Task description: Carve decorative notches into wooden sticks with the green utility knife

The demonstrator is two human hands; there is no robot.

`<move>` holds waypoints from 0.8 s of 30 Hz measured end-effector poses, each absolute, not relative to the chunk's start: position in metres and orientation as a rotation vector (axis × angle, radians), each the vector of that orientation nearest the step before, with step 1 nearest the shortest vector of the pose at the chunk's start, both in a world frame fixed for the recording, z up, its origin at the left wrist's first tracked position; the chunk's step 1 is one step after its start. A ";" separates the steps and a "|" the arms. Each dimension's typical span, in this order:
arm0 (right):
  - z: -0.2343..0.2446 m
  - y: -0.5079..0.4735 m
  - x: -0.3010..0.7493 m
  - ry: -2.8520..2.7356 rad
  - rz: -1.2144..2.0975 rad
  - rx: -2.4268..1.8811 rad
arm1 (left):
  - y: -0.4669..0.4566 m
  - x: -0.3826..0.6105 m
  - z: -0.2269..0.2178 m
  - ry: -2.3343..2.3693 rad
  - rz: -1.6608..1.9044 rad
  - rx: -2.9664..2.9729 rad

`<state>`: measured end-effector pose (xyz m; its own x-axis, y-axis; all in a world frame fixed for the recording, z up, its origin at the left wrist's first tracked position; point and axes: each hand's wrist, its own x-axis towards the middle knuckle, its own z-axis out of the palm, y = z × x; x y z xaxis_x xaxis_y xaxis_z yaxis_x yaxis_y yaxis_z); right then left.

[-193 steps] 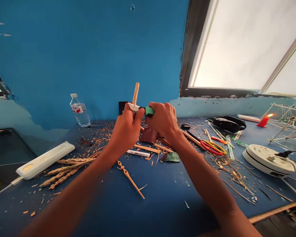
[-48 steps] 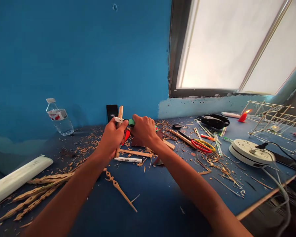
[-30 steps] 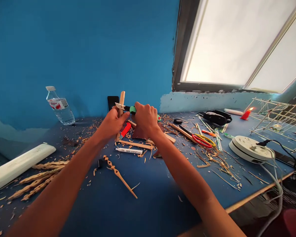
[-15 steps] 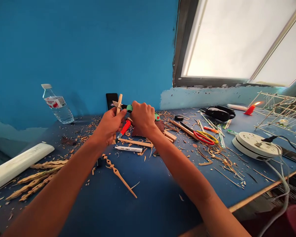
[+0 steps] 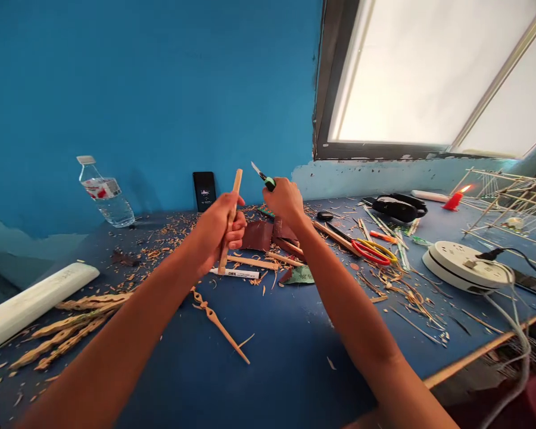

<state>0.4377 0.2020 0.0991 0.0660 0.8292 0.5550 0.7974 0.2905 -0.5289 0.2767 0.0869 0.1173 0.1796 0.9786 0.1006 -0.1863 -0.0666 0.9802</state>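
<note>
My left hand is closed round a pale wooden stick, which stands nearly upright with both ends showing. In my right hand is a utility knife with a green and black handle, its blade pointing up and left, apart from the stick. Below the hands lie brown sandpaper pieces, a flat wooden strip and a white marker. A carved wooden stick with a tapered end rests on the blue table nearer to me.
Wood shavings litter the blue table. A water bottle and a phone stand by the wall. Several carved sticks lie left. Scissors, a round power strip, a lit red candle and a stick frame are right.
The knife blade has come away from the wooden stick, and my right hand has moved up and right. My left hand has shifted slightly right, its stick now turned more lengthwise in the grip.
</note>
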 end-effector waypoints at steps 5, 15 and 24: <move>0.129 0.175 0.425 -1.742 0.165 -1.130 | 0.068 0.261 0.150 0.704 1.252 1.191; 0.168 0.094 0.419 -1.823 0.282 -0.592 | 0.022 0.243 0.182 0.554 1.138 1.241; 0.181 0.056 0.432 -1.899 -0.374 -0.965 | 0.000 0.252 0.189 0.698 1.286 1.361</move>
<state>0.4318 0.0559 0.1810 -0.2481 0.4670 0.8488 0.7540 0.6431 -0.1335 0.2520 -0.0003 0.1892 0.2411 0.9223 0.3021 -0.2491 -0.2420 0.9378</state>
